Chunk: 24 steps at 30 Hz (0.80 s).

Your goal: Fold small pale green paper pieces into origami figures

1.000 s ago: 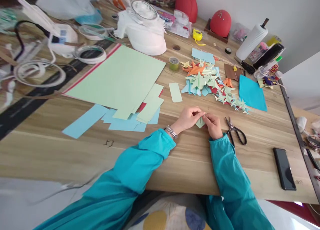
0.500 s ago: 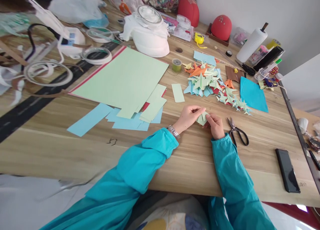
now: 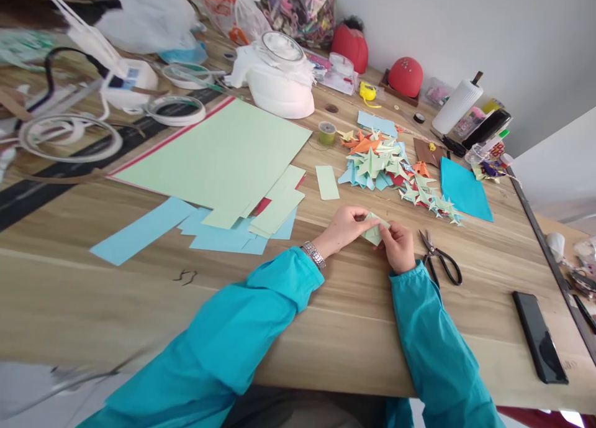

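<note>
A: Hand pose?
B: Left hand (image 3: 347,226) and right hand (image 3: 398,246) meet low over the table (image 3: 349,310), forearms resting on it, fingertips of both pinching a folded pale-green paper (image 3: 374,230).
A: Location?
B: Between both hands, near the scissors (image 3: 440,260).

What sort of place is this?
Probably a paper-craft worktable, home or workshop I cannot tell: folded paper shapes, cut paper strips and scissors lie on it; left hand and right hand pinch a green paper piece.
</note>
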### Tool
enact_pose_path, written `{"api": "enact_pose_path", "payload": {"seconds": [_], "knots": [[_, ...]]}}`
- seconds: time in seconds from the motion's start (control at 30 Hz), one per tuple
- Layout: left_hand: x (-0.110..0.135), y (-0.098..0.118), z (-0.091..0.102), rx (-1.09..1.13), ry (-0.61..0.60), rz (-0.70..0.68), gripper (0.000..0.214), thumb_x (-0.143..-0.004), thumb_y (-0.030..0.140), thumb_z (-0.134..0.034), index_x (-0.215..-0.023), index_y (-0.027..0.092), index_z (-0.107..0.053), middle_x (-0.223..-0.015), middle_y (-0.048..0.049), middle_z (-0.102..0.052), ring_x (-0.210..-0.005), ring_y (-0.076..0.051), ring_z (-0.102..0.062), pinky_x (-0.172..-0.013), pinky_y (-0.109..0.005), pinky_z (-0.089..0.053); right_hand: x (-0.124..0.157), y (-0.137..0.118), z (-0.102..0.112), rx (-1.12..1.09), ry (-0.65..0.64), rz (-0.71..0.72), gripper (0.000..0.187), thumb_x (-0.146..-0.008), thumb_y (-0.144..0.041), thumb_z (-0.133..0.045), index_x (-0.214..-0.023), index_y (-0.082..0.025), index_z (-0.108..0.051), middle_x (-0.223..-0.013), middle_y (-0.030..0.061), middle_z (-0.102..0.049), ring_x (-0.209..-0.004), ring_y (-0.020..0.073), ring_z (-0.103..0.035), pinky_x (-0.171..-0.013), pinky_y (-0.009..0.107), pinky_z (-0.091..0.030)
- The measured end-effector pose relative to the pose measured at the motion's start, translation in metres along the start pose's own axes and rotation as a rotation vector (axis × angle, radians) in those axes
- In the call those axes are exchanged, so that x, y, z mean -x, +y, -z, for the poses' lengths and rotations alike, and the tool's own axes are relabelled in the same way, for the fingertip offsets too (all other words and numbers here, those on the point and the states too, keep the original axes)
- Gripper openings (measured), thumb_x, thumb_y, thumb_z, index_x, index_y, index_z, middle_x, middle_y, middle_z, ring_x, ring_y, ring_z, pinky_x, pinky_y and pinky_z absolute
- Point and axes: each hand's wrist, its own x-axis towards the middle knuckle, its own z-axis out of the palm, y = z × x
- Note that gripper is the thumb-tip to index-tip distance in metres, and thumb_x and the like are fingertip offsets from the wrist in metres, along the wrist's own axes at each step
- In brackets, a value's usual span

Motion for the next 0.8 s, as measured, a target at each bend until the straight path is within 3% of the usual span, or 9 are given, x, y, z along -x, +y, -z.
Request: {"api": "enact_pose_path", "payload": {"seconds": [0.23,0.53,0.8], "knots": [[0.003,0.004,0.003,0.038,-0.074,0.029,0.029,-0.068,0.041,-0.065,-0.06,0.013,-0.062,-0.055,0.0011,-0.053,-0.055,-0.011,-0.044,-0.052,-0.024,-0.034,0.001,-0.003,-0.001,-0.052,-0.032,0.006,0.032,-0.073,-0.049,-0.061,-0.066,-0.018,-0.058,-0.049,-0.0025,-0.055,-0.04,0.0114,-0.052,-0.039,0.023,-0.041],[0.006,0.009,0.001,0.012,-0.016,-0.045,0.037,-0.073,0.041,-0.06,-0.05,0.015,-0.046,-0.053,0.0036,-0.039,-0.055,-0.01,-0.035,-0.052,-0.024,-0.029,0.002,-0.001,-0.001,-0.03,0.001,-0.017,0.03,-0.072,-0.047,-0.063,-0.065,-0.018,-0.058,-0.049,-0.0027,-0.053,-0.042,0.0114,-0.048,-0.04,0.024,-0.04],[0.008,0.013,0.0,-0.068,-0.041,-0.134,0.036,-0.076,0.039,-0.057,-0.052,0.015,-0.046,-0.058,0.003,-0.04,-0.058,-0.01,-0.036,-0.054,-0.025,-0.03,0.002,-0.004,-0.001,-0.04,0.0,-0.011,0.025,-0.072,-0.039,-0.062,-0.063,-0.017,-0.058,-0.05,-0.0028,-0.051,-0.043,0.0094,-0.044,-0.041,0.022,-0.034]]}}
